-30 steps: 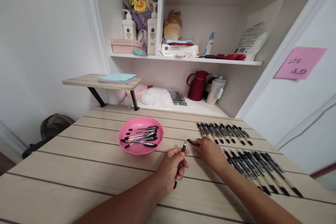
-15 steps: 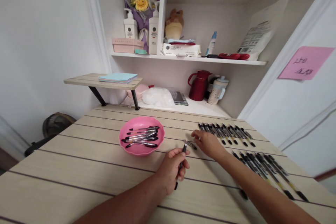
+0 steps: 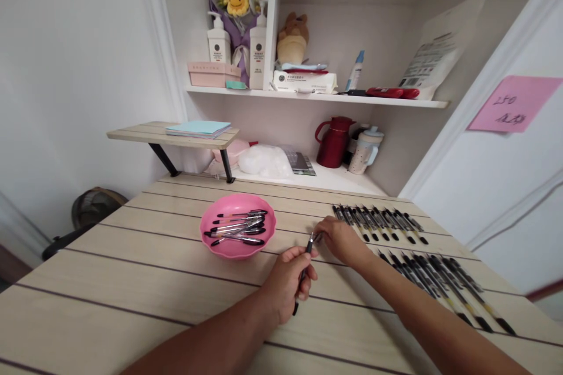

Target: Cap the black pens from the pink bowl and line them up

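My left hand point(image 3: 288, 281) is closed around a black pen point(image 3: 304, 269), its bare metal tip pointing up and away from me. Just beyond that tip, my right hand point(image 3: 341, 240) has its fingertips pinched together on a small dark, clear piece that looks like a pen cap point(image 3: 318, 237), mostly hidden by the fingers. To the left stands a pink scalloped bowl point(image 3: 240, 204) with several clear pens point(image 3: 241, 227) lying in it. Right of my hands, uncapped pens and caps lie side by side in a far row point(image 3: 378, 221) and a near row point(image 3: 433, 275).
The slatted wooden table point(image 3: 176, 304) carries a small raised shelf point(image 3: 132, 136) at back left with blue paper point(image 3: 200, 128) on it. A red jug point(image 3: 333, 143) and a pale cup point(image 3: 365, 151) stand behind. Above runs a white shelf point(image 3: 308, 95) with bottles and packets.
My right hand has moved slightly left and closed on the small piece that lay on the table. My left hand stays in place with the pen.
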